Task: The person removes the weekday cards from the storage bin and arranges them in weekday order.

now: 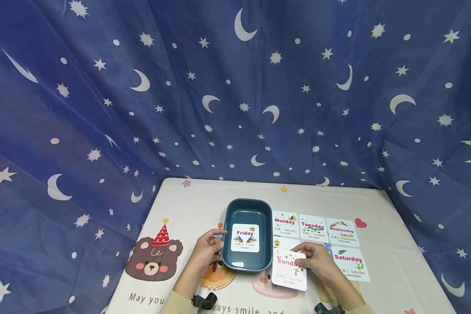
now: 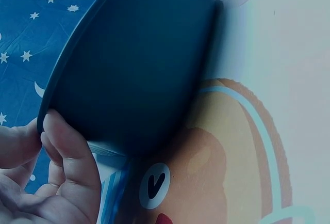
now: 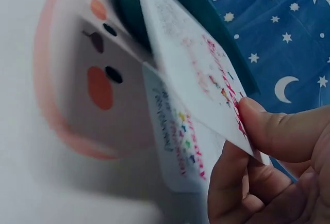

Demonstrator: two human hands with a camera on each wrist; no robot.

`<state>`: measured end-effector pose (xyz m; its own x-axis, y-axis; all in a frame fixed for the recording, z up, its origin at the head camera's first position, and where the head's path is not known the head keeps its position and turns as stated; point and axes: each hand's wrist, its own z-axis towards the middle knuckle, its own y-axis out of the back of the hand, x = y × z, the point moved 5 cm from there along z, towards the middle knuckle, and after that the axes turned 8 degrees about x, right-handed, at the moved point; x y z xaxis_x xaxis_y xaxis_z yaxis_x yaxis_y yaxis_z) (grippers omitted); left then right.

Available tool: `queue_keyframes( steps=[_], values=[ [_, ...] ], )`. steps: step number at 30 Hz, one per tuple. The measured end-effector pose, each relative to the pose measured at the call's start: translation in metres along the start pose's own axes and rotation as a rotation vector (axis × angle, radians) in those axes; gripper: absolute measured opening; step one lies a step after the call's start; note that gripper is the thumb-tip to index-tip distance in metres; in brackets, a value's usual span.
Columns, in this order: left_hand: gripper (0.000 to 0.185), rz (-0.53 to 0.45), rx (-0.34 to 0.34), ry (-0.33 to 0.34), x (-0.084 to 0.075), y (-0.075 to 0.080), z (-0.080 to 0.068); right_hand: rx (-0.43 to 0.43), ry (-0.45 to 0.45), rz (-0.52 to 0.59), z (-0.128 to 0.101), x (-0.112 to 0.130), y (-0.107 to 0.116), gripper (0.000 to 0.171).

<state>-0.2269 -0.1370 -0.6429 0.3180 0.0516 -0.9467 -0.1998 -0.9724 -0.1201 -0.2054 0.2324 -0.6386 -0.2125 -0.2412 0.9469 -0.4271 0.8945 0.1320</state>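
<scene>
Right hand (image 1: 321,261) pinched the Sunday card (image 1: 289,270) just right of the tray (image 1: 246,211); left hand (image 1: 207,250) gripped the tray's left rim.

Sunday card was lifted and tilted off the mat (image 1: 392,270) near its front edge, thumb (image 3: 278,131) on top and fingers beneath, its left edge close to the tray's right wall. Another card (image 3: 178,146) lay flat under it, text blurred. Left thumb and fingers (image 2: 69,157) curled over the tray rim (image 2: 51,97). Friday card (image 1: 245,238) lay flat inside the tray. Monday (image 1: 284,224), Tuesday (image 1: 313,228) and Wednesday (image 1: 342,232) cards lay in a row right of the tray, toward the mat's back edge. Saturday card (image 1: 350,264) lay below Wednesday, just right of the right hand. Bear print (image 1: 154,257) sat at the mat's left edge. Starry blue cloth (image 1: 102,109) hung behind the mat.
</scene>
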Motion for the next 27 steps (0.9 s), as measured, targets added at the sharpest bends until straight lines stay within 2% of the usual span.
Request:
queue_keyframes(
  steps=[8, 18, 27],
  values=[
    [0.039, -0.005, 0.003, 0.008, 0.002, 0.001, 0.001, -0.047, -0.117, -0.12, -0.009, -0.014, -0.007, 0.037],
    [0.039, 0.01, 0.009, 0.0, 0.001, 0.0, 0.001, -0.128, -0.169, -0.303, -0.013, -0.013, -0.019, 0.029],
    [0.039, 0.018, 0.002, 0.01, 0.003, 0.002, 0.001, -0.162, -0.193, -0.334, -0.016, -0.015, -0.025, 0.021]
  ],
)
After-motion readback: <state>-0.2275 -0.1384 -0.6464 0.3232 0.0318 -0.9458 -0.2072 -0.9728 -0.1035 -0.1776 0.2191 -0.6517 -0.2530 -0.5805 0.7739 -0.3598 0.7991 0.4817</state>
